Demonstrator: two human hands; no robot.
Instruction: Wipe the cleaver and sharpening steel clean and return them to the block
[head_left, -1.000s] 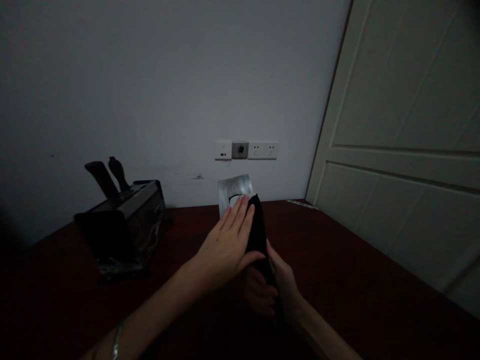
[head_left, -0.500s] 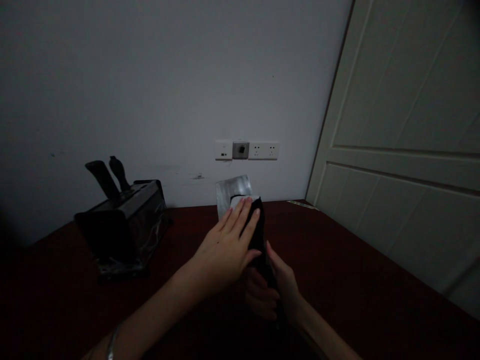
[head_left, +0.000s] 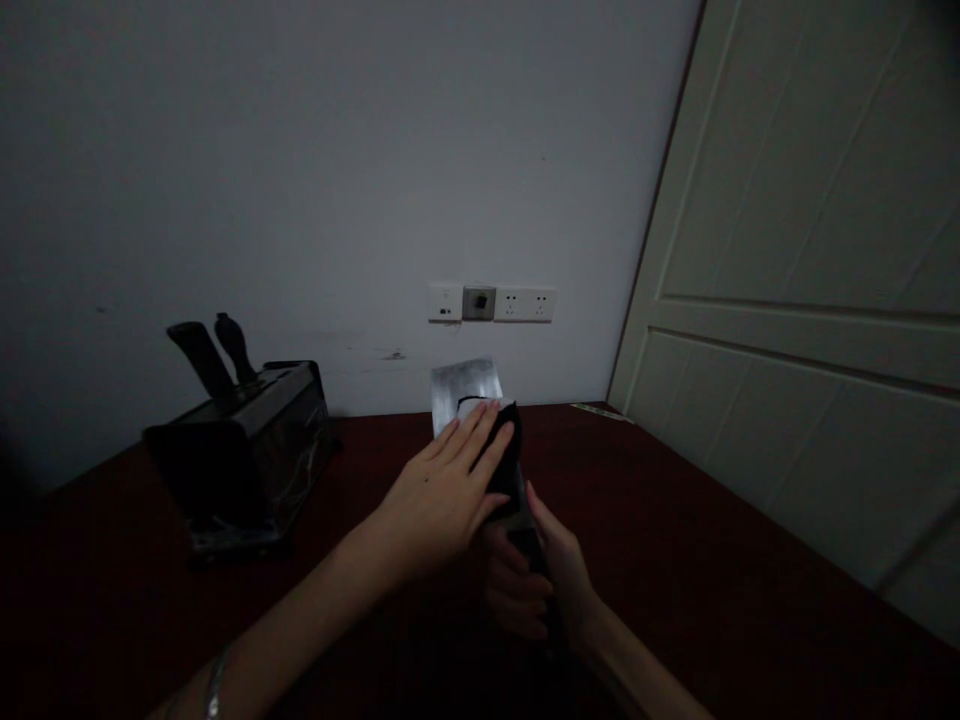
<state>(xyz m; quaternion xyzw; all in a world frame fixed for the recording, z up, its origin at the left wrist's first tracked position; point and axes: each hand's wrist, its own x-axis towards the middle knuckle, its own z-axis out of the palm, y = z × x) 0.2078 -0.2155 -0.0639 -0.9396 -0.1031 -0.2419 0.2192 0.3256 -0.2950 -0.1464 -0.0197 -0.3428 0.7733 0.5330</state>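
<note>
Cleaver held blade-up above dark red surface. Left hand open and flat, pressing black cloth to the steel. Right hand closed, gripping it from below. Cloth slightly lower than a second ago, mid-wipe. Knife block at left.

Left hand and right hand bare, forearms bare too. At seven o'clock, a thin silvery bracelet circles the left wrist, glinting faintly.
</note>
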